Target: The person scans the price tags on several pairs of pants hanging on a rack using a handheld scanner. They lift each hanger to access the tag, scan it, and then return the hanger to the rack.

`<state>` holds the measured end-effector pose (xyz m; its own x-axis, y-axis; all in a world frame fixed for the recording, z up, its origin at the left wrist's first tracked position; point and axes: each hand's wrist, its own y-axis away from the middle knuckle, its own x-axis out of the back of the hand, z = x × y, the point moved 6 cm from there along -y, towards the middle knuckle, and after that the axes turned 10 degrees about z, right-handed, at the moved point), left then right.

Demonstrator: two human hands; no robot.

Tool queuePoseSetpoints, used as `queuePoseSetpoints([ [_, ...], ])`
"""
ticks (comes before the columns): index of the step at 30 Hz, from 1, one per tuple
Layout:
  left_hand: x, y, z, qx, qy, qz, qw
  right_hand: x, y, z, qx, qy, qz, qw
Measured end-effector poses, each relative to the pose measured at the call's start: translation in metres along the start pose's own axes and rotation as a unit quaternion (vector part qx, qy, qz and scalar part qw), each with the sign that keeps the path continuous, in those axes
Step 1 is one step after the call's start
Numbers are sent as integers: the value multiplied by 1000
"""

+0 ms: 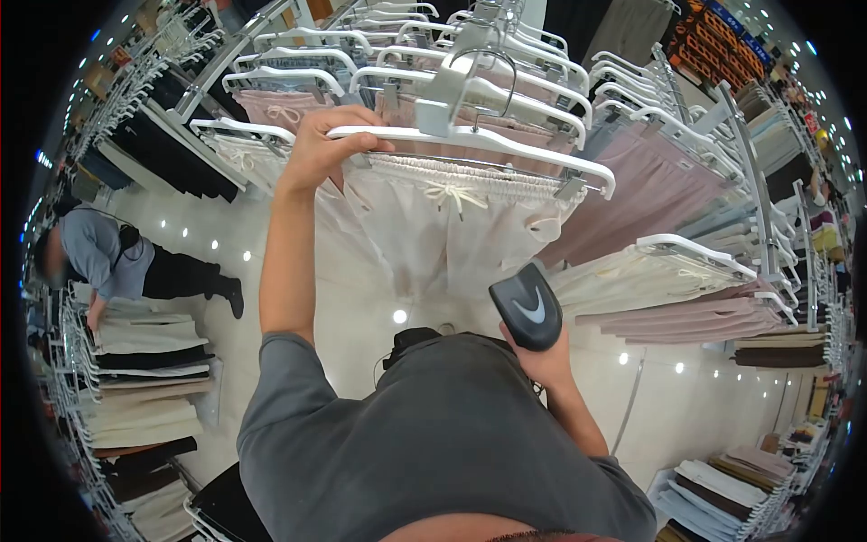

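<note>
My left hand [318,152] grips the left end of a white hanger [492,138], thumb along its top edge. From the hanger's clips hang cream-white trousers [415,221] with a gathered elastic waist and a tied drawstring. The hanger's metal hook is up at the front end of the rack. Low in front of my body, my right hand [545,364] is closed around a dark barcode scanner [526,307] with a light grey curved mark. Its rounded head points up towards the trousers, apart from them; the fingers are mostly hidden behind it.
Behind hang several pink trousers [271,110] on white hangers. More pink [646,176] and cream trousers [623,271] hang on a metal rack [754,181] at right. At left, a person [108,253] bends by a rack of folded-over trousers [149,384]. Glossy floor [357,334] lies below.
</note>
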<state>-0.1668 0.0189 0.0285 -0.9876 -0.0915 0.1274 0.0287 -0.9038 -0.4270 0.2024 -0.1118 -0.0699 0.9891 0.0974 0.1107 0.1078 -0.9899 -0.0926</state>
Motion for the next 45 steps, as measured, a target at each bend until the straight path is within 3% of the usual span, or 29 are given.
queuePoseSetpoints([
  [6, 2, 2, -12, -7, 18, -5, 1000, -12, -1, 27, -34, 6, 69, 997],
  [10, 7, 4, -17, -28, -13, -3, 1000, -12, 2, 26, -38, 47, 56, 997],
  [12, 8, 8, -18, -32, -12, 4, 999, -11, 4, 29, -138, 33, 68, 988],
  [14, 12, 14, -16, -57, -75, 58, 994, -13, 5, 29, -130, 32, 77, 988],
  [17, 17, 21, -19, -60, -38, 83, 994, -12, 10, 26, -141, 26, 89, 986],
  [22, 25, 24, -27, -61, 19, 53, 997, -6, 18, 31, -129, 36, 71, 989],
  [28, 17, 38, -11, -33, -85, 107, 990, 10, 26, 38, -123, 44, 49, 990],
  [29, 13, 42, 10, -134, -230, 169, 949, 12, 27, 41, -94, 40, 48, 994],
  [30, 2, 50, 30, -229, -367, 225, 873, 15, 29, 40, -67, 37, 46, 996],
  [31, -7, 57, 32, -227, -369, 227, 872, 20, 31, 39, -66, 37, 43, 996],
  [33, -11, 79, 41, -229, -401, 382, 800, 26, 33, 38, -84, 48, 32, 995],
  [37, -46, 139, -15, -48, -185, 465, 865, 40, 34, 29, -65, 18, 60, 996],
  [39, -96, 167, -54, 71, -49, 396, 914, 47, 38, 38, -189, 24, 37, 981],
  [40, -129, 180, -62, 127, 13, 350, 928, 50, 39, 39, -189, 22, 35, 981],
  [41, -161, 198, -70, 228, 51, 345, 909, 51, 40, 41, -194, 15, 28, 980],
  [42, -191, 216, -78, 274, 103, 310, 905, 51, 41, 45, -201, 7, 22, 979],
  [43, -220, 230, -76, 313, 147, 269, 899, 51, 42, 50, -202, 5, 20, 979],
  [45, -258, 251, -73, 370, 203, 168, 891, 48, 39, 44, -76, -10, 35, 996],
])
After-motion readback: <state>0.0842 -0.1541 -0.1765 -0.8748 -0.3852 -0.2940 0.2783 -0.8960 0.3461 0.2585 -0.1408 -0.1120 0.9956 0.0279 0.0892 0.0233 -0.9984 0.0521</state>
